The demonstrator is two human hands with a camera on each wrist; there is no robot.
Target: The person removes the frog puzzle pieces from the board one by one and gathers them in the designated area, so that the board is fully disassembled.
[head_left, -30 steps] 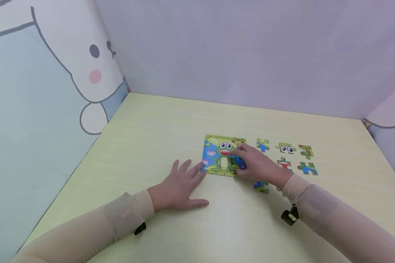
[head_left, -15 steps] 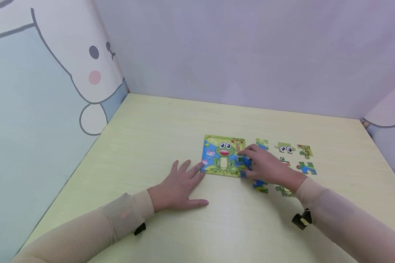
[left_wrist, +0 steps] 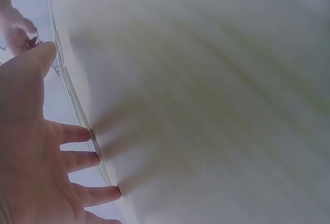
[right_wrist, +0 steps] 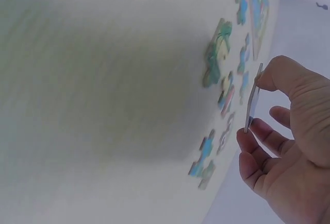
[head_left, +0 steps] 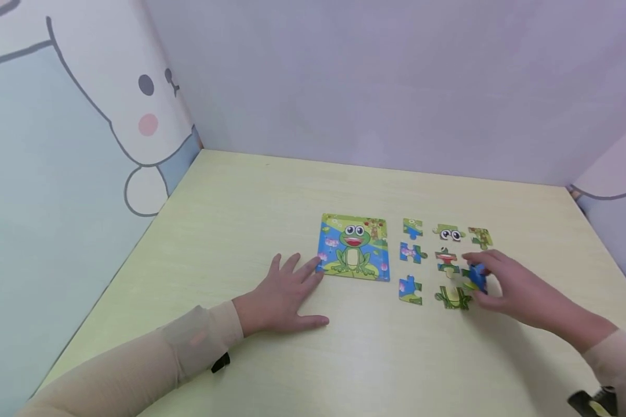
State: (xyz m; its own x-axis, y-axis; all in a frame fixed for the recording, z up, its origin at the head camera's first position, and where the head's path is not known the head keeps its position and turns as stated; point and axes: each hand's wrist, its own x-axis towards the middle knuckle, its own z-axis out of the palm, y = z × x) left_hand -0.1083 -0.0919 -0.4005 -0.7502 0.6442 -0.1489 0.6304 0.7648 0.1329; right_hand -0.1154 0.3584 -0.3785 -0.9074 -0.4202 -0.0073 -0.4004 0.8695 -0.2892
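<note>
My left hand point(head_left: 289, 298) lies on the table with fingers spread, its fingertips at the lower left corner of a square frog puzzle board point(head_left: 353, 246). In the left wrist view, the straight fingers point(left_wrist: 81, 158) reach down to the tabletop. Over on the right, my right hand point(head_left: 524, 289) pinches a blue and green jigsaw piece point(head_left: 478, 277) between thumb and fingers. The right wrist view shows that jigsaw piece point(right_wrist: 252, 100) edge-on, tilted above the table. Beside it lie a frog-mouth piece point(head_left: 446, 258) and a frog-belly piece point(head_left: 454, 297).
Other loose jigsaw pieces lie in rows right of the board: a lotus piece point(head_left: 412, 253), a lower blue piece point(head_left: 410, 291), a frog-eyes piece point(head_left: 450, 233) and a tree piece point(head_left: 481, 236). A pale wall point(head_left: 386, 87) rises behind the table point(head_left: 250, 202).
My right hand has moved from the board's right side to the right end of the loose pieces, carrying the jigsaw piece. The left hand has stayed in place.
</note>
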